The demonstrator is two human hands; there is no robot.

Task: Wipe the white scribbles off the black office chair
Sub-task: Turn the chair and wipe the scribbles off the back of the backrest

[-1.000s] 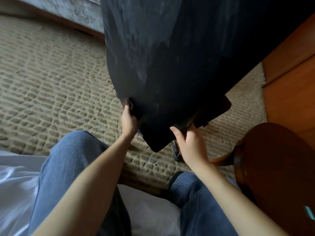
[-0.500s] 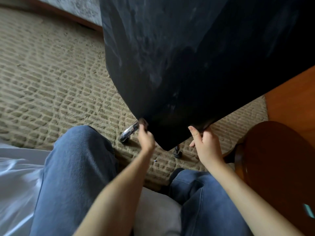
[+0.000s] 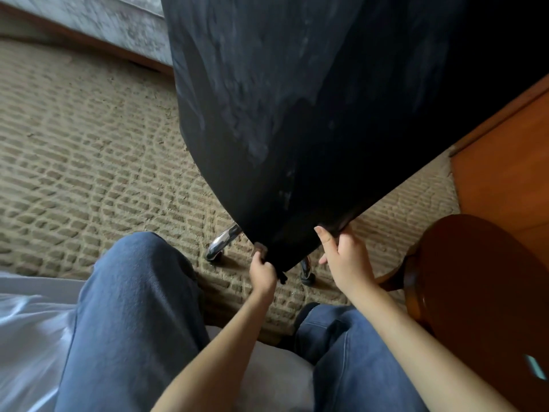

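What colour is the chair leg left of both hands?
The chair leg is shiny chrome silver, seen best in the head view.

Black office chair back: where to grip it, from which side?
The black office chair's thin lower edge, from below on the near side: the panel tapers to a corner slim enough to pinch. The left hand and right hand grip either side of it.
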